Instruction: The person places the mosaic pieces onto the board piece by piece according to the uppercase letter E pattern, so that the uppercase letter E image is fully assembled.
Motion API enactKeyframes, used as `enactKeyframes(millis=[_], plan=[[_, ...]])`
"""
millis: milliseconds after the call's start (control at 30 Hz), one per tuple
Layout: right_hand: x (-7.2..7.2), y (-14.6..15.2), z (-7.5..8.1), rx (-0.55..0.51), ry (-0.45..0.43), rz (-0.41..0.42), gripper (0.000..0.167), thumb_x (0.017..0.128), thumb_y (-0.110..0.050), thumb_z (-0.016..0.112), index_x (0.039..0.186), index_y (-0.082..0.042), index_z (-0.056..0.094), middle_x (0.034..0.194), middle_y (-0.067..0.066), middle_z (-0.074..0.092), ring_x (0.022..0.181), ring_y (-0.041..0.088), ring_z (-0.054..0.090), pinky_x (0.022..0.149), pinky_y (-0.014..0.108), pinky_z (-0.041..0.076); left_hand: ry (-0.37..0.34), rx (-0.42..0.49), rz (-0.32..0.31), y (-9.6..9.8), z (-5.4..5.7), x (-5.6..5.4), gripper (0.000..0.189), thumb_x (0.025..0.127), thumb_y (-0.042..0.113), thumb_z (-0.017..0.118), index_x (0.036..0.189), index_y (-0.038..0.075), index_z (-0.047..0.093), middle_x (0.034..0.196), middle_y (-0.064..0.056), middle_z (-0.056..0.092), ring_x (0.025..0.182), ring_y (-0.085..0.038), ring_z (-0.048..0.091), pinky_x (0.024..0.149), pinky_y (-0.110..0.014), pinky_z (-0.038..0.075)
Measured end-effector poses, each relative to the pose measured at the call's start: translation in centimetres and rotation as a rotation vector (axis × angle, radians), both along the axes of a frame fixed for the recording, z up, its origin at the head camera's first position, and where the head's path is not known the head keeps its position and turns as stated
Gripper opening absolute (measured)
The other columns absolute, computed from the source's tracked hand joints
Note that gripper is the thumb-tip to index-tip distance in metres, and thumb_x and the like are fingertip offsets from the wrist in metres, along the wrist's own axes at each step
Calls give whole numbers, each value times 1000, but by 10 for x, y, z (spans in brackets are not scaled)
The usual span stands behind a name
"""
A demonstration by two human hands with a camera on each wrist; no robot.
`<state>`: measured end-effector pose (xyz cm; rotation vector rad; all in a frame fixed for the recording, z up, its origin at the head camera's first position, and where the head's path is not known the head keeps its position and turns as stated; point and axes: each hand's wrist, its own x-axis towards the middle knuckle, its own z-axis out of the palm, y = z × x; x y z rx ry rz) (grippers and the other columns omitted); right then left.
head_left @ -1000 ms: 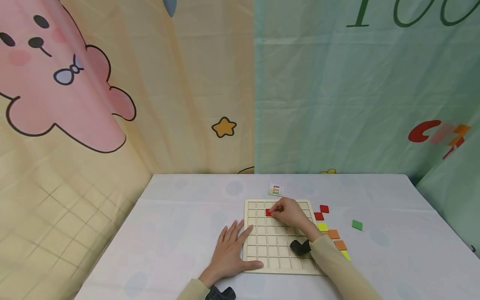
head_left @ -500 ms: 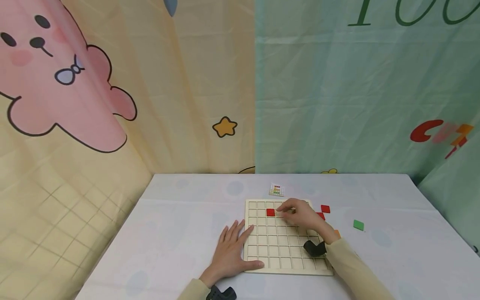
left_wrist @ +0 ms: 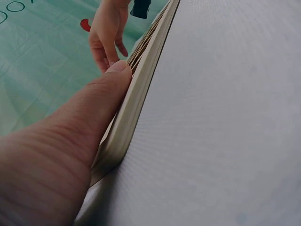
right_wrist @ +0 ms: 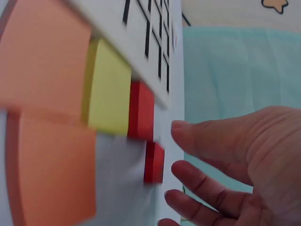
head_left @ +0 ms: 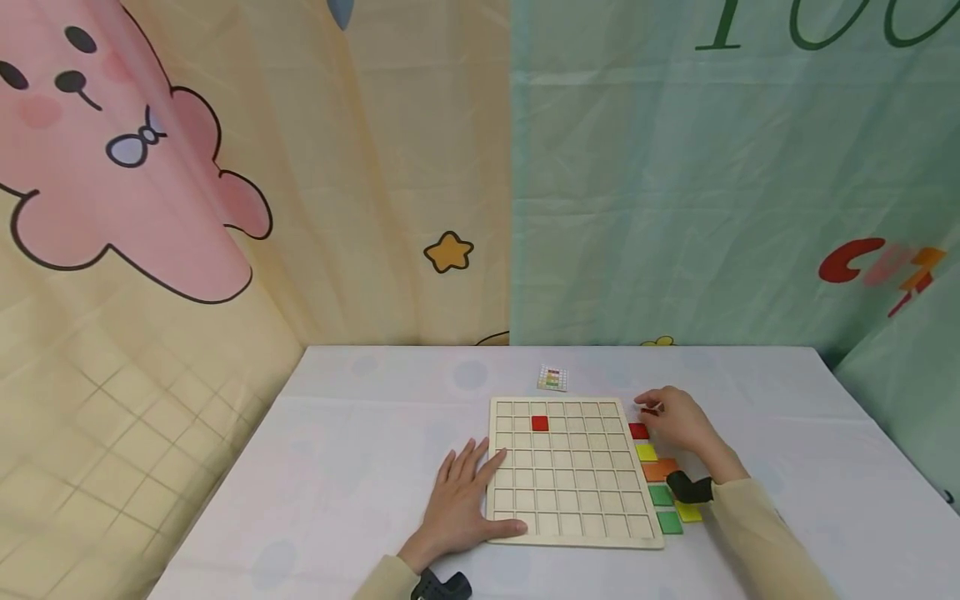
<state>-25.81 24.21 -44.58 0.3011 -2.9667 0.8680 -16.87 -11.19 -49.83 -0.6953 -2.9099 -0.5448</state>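
Note:
A pale wooden grid board (head_left: pixel 558 481) lies on the table, with one red tile (head_left: pixel 540 423) in a cell of its upper rows. My left hand (head_left: pixel 459 500) rests at the board's left edge with fingers spread, and its thumb (left_wrist: pixel 110 89) lies along the near edge. Off the upper right corner, my right hand (head_left: pixel 678 419) hovers over a red tile (right_wrist: pixel 154 162). The right thumb and fingers stand apart, with a gap to that tile in the right wrist view. Another red tile (head_left: pixel 638 431) lies just below it, by the board.
Down the board's right side lie a yellow tile (head_left: pixel 646 452), orange tiles (head_left: pixel 658 470), green tiles (head_left: pixel 661 496) and another yellow tile (head_left: pixel 688 512). A small patterned card (head_left: pixel 552 378) lies behind the board. Curtains hang beyond the table's (head_left: pixel 360 433) back edge.
My right hand has let go of the red tile in the grid and moved right, off the board to the loose red tiles. The left hand has stayed in place.

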Motion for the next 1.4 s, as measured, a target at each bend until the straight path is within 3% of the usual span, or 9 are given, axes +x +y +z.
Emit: enactKeyframes(millis=[167, 433, 767, 1133, 1300, 1400], plan=[[1, 11, -3, 60, -55, -57, 25, 84, -7, 67, 105, 7, 67, 92, 16, 59, 81, 29, 52, 76, 48, 48, -7, -8, 5, 0, 0, 0, 101, 70, 80, 54, 148, 19, 36, 154, -9, 23, 141, -29, 13, 111, -50, 9], [3, 14, -3, 34, -107, -105, 26, 84, -11, 69, 103, 6, 68, 94, 16, 61, 81, 29, 53, 75, 48, 48, 0, -2, 0, 0, -1, -1, 100, 71, 81, 53, 148, 19, 36, 154, -9, 23, 141, -29, 14, 111, -50, 9], [9, 16, -9, -17, 1, -79, 19, 78, -6, 74, 90, 1, 62, 83, 9, 56, 75, 26, 50, 66, 38, 46, -1, -6, 0, 0, 0, -1, 100, 71, 81, 53, 148, 19, 36, 154, -8, 23, 142, -29, 13, 111, -50, 9], [13, 13, -14, -86, 69, -76, 15, 81, -3, 70, 84, -5, 56, 75, 3, 55, 68, 20, 49, 60, 33, 44, -37, 5, 6, 1, 1, 0, 100, 71, 80, 54, 148, 18, 37, 155, -9, 22, 142, -29, 12, 111, -50, 9], [14, 2, -10, -107, 145, -88, 13, 82, -3, 70, 84, -4, 57, 71, 3, 48, 66, 20, 44, 57, 31, 39, -40, 1, 8, 0, 2, 0, 101, 71, 80, 54, 147, 17, 37, 155, -9, 22, 142, -29, 12, 111, -50, 9], [14, -11, -8, -158, 160, -68, 13, 83, -2, 70, 86, -3, 58, 72, 3, 49, 65, 20, 44, 55, 30, 41, -34, 0, 6, 0, 1, 0, 101, 70, 81, 54, 147, 17, 37, 154, -9, 23, 142, -29, 12, 111, -50, 9]])
